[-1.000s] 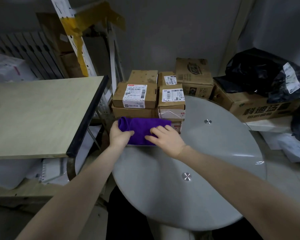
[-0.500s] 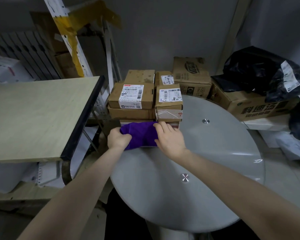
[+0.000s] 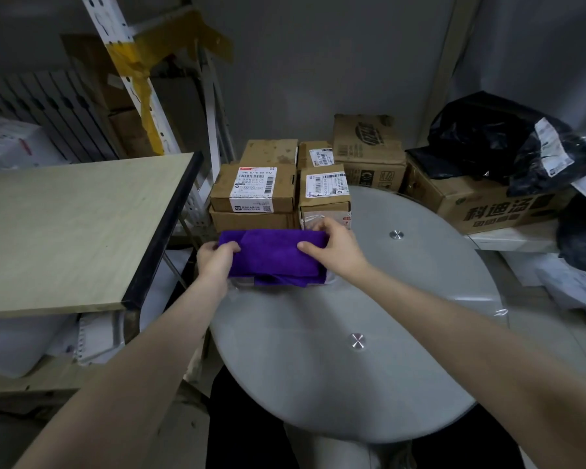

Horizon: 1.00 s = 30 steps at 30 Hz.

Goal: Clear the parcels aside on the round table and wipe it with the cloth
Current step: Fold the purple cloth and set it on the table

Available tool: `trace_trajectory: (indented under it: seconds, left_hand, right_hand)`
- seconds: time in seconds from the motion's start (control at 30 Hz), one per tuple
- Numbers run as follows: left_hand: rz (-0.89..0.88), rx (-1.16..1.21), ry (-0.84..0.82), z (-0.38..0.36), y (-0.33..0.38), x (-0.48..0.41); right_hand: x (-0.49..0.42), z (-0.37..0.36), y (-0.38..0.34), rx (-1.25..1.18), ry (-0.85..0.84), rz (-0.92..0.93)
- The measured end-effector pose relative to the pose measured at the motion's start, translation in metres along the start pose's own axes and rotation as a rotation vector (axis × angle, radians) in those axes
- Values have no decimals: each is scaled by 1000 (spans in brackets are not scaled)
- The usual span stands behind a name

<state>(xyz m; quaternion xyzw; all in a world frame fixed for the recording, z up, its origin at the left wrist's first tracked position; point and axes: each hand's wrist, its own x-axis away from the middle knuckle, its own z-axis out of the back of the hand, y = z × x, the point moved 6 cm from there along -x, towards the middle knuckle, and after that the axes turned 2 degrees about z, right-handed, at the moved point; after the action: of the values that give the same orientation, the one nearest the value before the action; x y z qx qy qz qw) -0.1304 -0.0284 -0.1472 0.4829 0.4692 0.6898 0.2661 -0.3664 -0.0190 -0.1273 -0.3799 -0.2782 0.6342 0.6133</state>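
A purple cloth lies folded at the far left edge of the round grey glass table. My left hand grips its left end and my right hand grips its right end, thumb on top. Directly behind the cloth stand several stacked brown parcels, with a smaller labelled parcel beside them, all at the table's far left.
A pale wooden shelf with a black edge juts in at the left. Large cardboard boxes and black plastic bags crowd the table's far right rim. Two metal studs are set in the glass.
Both hands have drawn the cloth toward me, away from the parcels, and it now lies wider between them, with a lower layer showing beneath.
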Motion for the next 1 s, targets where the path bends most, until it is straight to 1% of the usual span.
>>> trace_trajectory:
  seconds: [0.1,0.17,0.2,0.23,0.27,0.33,0.37,0.4,0.43,0.47,0.53,0.57,0.6,0.63,0.67,0.73,0.8,0.83,1.0]
  left_hand:
    - [114,-7,31,-5,-23,-13]
    - [123,12,14,-12,-32,-19]
    - [102,-22,13,-15,-32,-19]
    - [55,-133,25,-15,-29,-18]
    - [-30,-319,41,-15,-25,-17]
    - [-259,-705,83,-18,-13,-9]
    - [-379,-837,106,-20,-7,-1]
    - [-489,-907,104,-23,-2,6]
    - [-585,-938,70,-29,1,13]
    - [-655,-941,2,-36,1,17]
    - [-712,-963,-217,-52,-3,25]
    - [-711,-1012,-366,-60,-9,28]
    - [-702,-1112,-514,-68,-17,33]
    - [-688,-1244,-606,-73,-26,36]
    - [-698,-1362,-620,-76,-32,35]
    - [-777,-1481,-518,-81,-35,29]
    - [-834,-1479,-401,-82,-30,25]
    - [-837,-1459,-370,-84,-28,23]
    - [-803,-1446,-340,-101,-27,18]
  right_hand:
    - [14,-14,19,73,83,-129]
    - [21,-19,29,60,121,-175]
    - [23,-19,33,58,140,-198]
    - [25,-19,37,64,153,-221]
    - [26,-18,42,75,160,-243]
    - [27,-13,53,99,163,-316]
    - [26,-10,59,95,176,-369]
    - [25,-5,65,78,201,-416]
    - [23,0,69,57,228,-446]
    - [20,3,72,39,246,-459]
    - [12,6,74,16,234,-457]
    - [7,6,74,18,205,-445]
    - [3,5,73,37,171,-425]
    - [-1,5,73,68,150,-398]
    - [-5,5,72,105,143,-376]
    - [-10,7,72,160,153,-356]
    - [-13,8,71,174,159,-344]
    - [-15,8,72,175,156,-336]
    - [-21,9,74,177,132,-334]
